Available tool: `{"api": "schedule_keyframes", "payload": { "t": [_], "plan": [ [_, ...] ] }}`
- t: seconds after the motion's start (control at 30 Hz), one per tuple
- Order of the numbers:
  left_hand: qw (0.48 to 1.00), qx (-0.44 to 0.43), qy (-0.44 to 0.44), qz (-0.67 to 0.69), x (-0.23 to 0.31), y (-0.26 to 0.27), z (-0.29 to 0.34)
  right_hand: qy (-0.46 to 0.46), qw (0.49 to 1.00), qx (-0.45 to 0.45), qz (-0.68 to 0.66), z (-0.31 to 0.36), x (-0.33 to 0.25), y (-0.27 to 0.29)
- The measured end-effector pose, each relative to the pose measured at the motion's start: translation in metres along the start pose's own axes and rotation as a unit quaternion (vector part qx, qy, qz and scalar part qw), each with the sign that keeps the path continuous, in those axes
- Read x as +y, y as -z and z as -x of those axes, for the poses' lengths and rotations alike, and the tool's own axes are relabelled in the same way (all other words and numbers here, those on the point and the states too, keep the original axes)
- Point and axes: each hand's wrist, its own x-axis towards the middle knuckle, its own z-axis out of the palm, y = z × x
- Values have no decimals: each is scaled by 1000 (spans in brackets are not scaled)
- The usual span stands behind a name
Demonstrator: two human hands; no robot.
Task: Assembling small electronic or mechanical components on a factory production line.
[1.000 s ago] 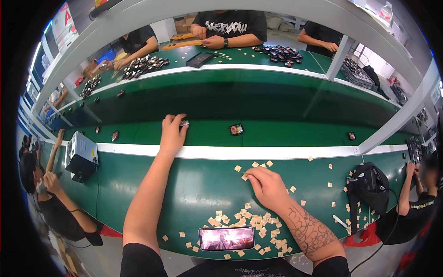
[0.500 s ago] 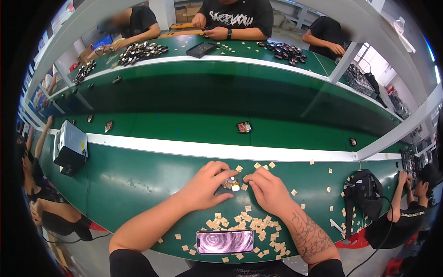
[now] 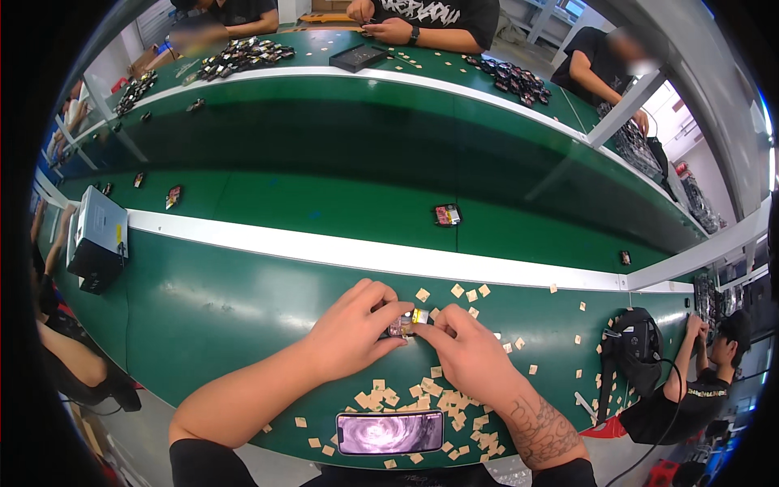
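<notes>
A small round-edged electronic device with a dark rim lies on the green table in front of me. My left hand grips its left side between thumb and forefinger. From the other side, my right hand pinches the small flat battery, silver-white with a yellow strip, at the device's upper right edge. The fingertips partly cover both parts. Many tan square pads are strewn below and to the right of my hands. A phone with a swirling purple-grey picture lies nearest to me.
A white rail crosses beyond my hands, with a lower green belt carrying a few similar devices. A grey box unit stands left; a black bag lies right. Co-workers sit around, with device piles across.
My right hand has moved left onto the device and now pinches the battery, which has shifted up and tilted. The whole view has turned slightly.
</notes>
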Motion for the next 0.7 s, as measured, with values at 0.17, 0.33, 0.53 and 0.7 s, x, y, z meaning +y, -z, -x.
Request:
{"api": "schedule_keyframes", "payload": {
  "t": [0.17,0.33,0.53,0.7],
  "plan": [
    [1000,10,-8,-4,5,-4,4,15,996,33,83,2,-2,-6],
    [998,29,-46,-9,9,-11,2,17,991,83,104,0,-9,-9],
    [999,38,-38,-8,10,-9,-2,-13,993,107,38,0,-4,-16],
    [1000,22,-6,-4,9,-6,-1,-46,988,128,-68,1,4,-17]
  ]
}}
